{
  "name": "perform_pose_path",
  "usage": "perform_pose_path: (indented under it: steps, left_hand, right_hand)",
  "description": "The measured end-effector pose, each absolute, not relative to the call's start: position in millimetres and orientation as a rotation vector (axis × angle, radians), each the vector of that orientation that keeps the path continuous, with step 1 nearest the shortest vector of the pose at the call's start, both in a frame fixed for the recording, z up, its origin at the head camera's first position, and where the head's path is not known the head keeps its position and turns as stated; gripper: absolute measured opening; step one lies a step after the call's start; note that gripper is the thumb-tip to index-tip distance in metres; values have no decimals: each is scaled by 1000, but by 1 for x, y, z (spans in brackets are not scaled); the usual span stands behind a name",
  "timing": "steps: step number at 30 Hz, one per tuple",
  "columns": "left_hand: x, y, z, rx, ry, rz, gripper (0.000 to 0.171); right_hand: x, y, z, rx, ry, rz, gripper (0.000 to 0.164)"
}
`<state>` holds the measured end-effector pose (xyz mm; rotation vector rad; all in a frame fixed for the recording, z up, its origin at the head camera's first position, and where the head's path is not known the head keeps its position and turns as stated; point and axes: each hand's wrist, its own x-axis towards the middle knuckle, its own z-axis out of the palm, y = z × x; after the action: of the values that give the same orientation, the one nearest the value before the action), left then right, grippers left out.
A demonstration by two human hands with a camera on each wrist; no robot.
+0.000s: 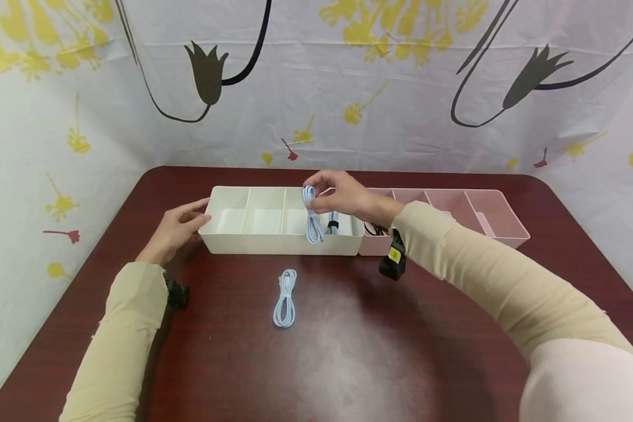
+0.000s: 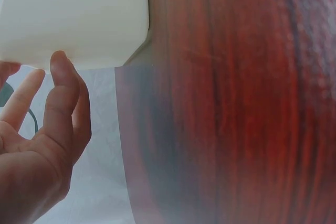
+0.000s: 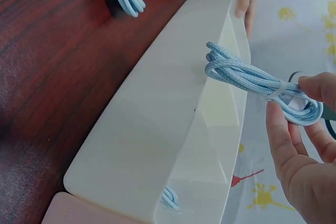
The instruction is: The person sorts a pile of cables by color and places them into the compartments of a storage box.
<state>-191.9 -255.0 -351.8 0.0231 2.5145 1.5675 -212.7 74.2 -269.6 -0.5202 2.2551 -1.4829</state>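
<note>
My right hand (image 1: 340,193) pinches a coiled light-blue cable (image 3: 247,74) between thumb and fingers, over the white divided box (image 1: 264,245). A pale tie wraps the coil's middle. Another blue cable with a black band (image 1: 333,223) lies in the box's right-hand compartment, partly hidden behind the held coil. My left hand (image 1: 176,228) touches the left end of the box; in the left wrist view its fingertips (image 2: 60,59) rest against the white wall. On the table in front of the box lies a second coiled blue cable (image 1: 284,299).
A pink divided box (image 1: 498,217) stands against the white box's right end, with dark cables (image 1: 374,229) in its left part, half covered by my right wrist. Both stand near the back of the dark red table (image 1: 232,363), before a patterned white cloth (image 1: 274,129).
</note>
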Motion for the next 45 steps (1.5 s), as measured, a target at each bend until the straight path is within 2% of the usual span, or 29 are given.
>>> perform_pose_path:
  steps: [45]
  left_hand:
    - [-192,-254,-351,15,2528,1544,56]
  right_hand:
    - [-244,49,-294,-289,2179,-1589,34]
